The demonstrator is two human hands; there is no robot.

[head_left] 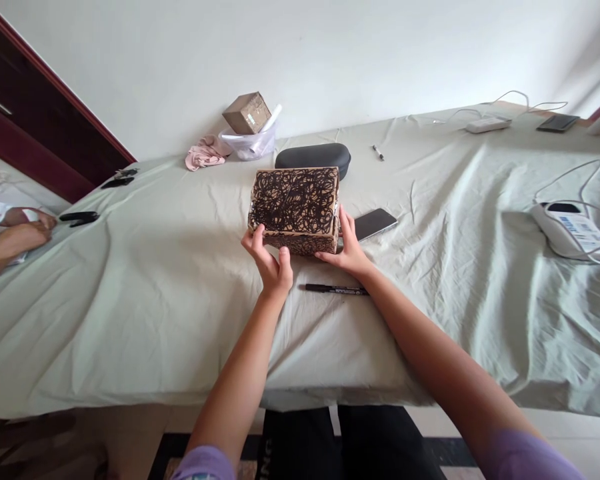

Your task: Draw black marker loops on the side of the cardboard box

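A small cardboard box [295,201], scribbled all over with black loops on its top and front, is between my two hands. My left hand [270,261] grips its lower left corner, with the thumb sticking up near the front face. On the opposite side, my right hand [351,249] has its fingers along the right face and the thumb at the bottom front edge. A black marker [335,289] lies on the cloth just below the box. Beside my right hand rests a dark smartphone [375,224], partly hidden by that hand.
Behind the box sit a black hard case [313,155], a plastic tub [257,143] with another carton [249,113], and a pink cloth [206,153]. A white device [573,227] with a cable stands right. Another person's hands [27,227] are at far left, near a black object [79,217].
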